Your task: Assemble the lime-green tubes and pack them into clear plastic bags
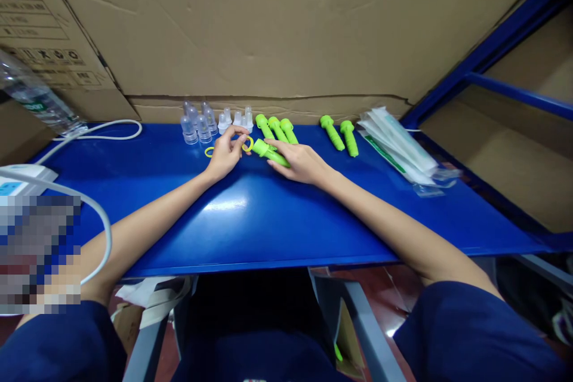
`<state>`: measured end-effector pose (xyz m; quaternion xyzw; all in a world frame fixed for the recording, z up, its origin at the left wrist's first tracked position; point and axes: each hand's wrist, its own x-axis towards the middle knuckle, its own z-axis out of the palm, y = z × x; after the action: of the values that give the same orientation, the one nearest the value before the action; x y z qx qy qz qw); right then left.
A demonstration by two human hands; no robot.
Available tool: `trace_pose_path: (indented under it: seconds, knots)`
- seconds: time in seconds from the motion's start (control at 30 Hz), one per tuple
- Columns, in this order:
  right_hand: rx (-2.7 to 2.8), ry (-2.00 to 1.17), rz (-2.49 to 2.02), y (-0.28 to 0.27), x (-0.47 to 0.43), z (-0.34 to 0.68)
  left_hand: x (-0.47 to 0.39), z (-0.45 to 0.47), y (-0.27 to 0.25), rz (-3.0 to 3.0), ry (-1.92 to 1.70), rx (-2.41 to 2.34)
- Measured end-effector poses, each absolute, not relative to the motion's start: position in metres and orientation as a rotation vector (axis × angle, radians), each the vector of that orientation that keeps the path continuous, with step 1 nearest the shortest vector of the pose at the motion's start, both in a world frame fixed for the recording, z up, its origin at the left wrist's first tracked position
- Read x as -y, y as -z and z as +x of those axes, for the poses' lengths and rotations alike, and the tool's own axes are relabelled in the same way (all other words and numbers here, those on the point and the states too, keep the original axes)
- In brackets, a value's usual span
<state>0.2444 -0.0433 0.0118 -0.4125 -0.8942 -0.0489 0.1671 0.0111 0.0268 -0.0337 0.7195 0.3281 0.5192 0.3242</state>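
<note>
Evidently both hands were occupied around one green piece (267, 152), the landmark for everything else. Over its shaft lay the right hand (305, 162), fingers partly closed, thumb below and forefinger above; whether the piece also rested on the blue table (268, 221), I could not tell. Just left of it, the left hand (226, 154) had its fingertips drawn together on a thin yellow ring (251, 144), close to the piece's wide end but apart from it.

That ring seemed the likeliest trouble: held by so little of its rim, it could spring away if the pinch slackened or the wide end knocked it. A loose ring (206, 151) lay farther left of the piece, where a sweep of the left wrist could shift it. Just behind the piece were three green pieces (276, 127), near enough that a careless right forefinger might roll or topple them.
</note>
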Motion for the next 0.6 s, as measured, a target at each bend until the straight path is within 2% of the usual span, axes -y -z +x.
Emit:
trace_pose_path:
  seconds: [0.6]
  knots:
    - [2.561,0.157,-1.174,-0.008,0.049,0.235,-0.015,0.013,0.025,1.909,-1.280,-0.778]
